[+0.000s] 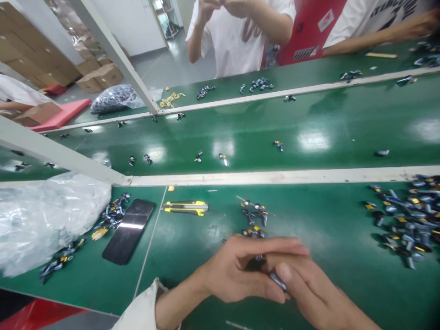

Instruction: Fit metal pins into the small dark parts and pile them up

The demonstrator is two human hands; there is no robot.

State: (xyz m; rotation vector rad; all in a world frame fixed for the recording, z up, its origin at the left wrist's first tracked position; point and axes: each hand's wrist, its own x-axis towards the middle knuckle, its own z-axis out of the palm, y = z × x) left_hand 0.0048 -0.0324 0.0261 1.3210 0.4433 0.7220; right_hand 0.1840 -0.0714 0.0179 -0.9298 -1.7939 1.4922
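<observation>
Holding the left hand (237,270) and the right hand (311,282) together, touching, over the green table (326,229). Enclosing partly a small shiny metal part (278,281) between them, with one end visible in the gap. Not being able to tell how firmly either hand is clamping it. Having some similar parts (254,232) just beyond the hands, a bigger pile (409,224) at the right, a yellow-black cutter (185,208) and a dark phone (129,233) toward the left.
</observation>
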